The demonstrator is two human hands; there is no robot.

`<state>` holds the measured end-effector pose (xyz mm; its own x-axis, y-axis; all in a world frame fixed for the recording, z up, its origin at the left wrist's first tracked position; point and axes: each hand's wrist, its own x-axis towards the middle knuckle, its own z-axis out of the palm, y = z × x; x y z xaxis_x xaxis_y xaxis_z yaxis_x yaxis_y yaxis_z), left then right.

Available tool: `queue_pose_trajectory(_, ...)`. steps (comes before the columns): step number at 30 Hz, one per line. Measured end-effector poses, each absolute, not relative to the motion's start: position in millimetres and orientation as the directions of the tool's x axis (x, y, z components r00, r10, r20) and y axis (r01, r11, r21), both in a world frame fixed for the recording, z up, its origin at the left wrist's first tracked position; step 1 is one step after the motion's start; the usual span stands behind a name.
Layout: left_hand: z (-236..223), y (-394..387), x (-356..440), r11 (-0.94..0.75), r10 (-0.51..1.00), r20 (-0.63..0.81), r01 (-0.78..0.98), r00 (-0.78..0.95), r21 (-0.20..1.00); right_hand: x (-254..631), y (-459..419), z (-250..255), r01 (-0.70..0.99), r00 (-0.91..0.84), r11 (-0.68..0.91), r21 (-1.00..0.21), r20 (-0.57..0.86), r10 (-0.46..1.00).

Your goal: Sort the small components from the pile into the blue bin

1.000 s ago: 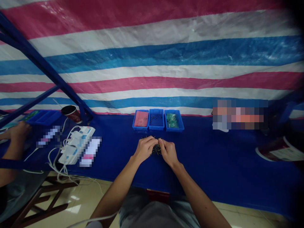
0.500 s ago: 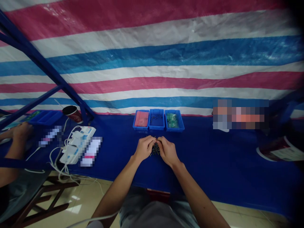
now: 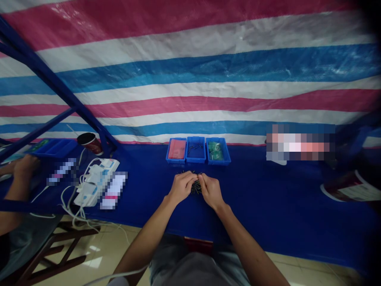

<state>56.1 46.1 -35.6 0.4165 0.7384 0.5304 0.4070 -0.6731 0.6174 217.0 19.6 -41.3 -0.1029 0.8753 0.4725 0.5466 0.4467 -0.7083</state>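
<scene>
Blue tabletop [image 3: 262, 214], left hand [image 3: 181, 186] and right hand [image 3: 212, 190] still at dark thin pieces [image 3: 196, 188], each grip's state unclear.

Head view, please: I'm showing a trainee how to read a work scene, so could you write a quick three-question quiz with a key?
1. Of the three blue trays in a row, which holds the green items? A) picture-left B) middle C) picture-right
2. True or false: the left hand and the right hand are close together at a pile of thin dark pieces.
3. Fill in the colour: the table top is ____.

Key: 1. C; 2. True; 3. blue
</scene>
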Motion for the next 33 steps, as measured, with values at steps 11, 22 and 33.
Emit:
queue_pose_trajectory(11,-35.0,46.9,56.0,-0.681,0.732,0.533,0.431,0.425,0.591,215.3,19.4,-36.2,0.449,0.036,0.341,-0.826,0.398,0.917)
queue_pose_trajectory(22,-30.9,51.7,48.1,-0.623,0.782,0.537,0.414,0.315,0.664,229.9,22.7,-38.1,0.421,0.164,0.268,-0.866,0.364,0.917)
queue_pose_trajectory(33,-29.7,56.8,35.4,-0.539,0.824,0.554,0.472,0.122,0.698,243.3,42.0,-10.7,0.553,0.249,0.318,-0.770,0.517,0.819)
